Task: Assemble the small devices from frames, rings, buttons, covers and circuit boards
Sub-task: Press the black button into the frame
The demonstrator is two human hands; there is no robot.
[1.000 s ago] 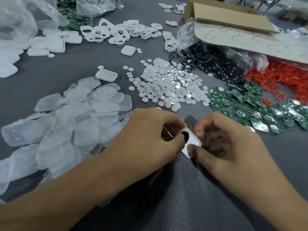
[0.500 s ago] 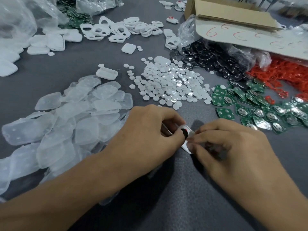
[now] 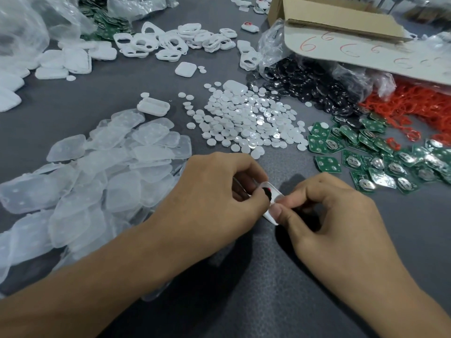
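Between my left hand [image 3: 214, 191] and right hand [image 3: 336, 215], the frame [image 3: 275, 193] is pinched just above the table [image 3: 244, 301]. Left of my fingers spreads the heap of covers [image 3: 97, 172]. Straight beyond them lie the buttons [image 3: 249, 118]. To the right and beyond lie the circuit boards [image 3: 378, 154], with the rings [image 3: 427, 106] behind those and the cardboard box [image 3: 341, 20] further back. Far beyond, leftward, is the pile of spare frames [image 3: 170, 40].

Red handwritten "6" figures repeat along the white flap [image 3: 361, 53] of the cardboard box [image 3: 341, 18].
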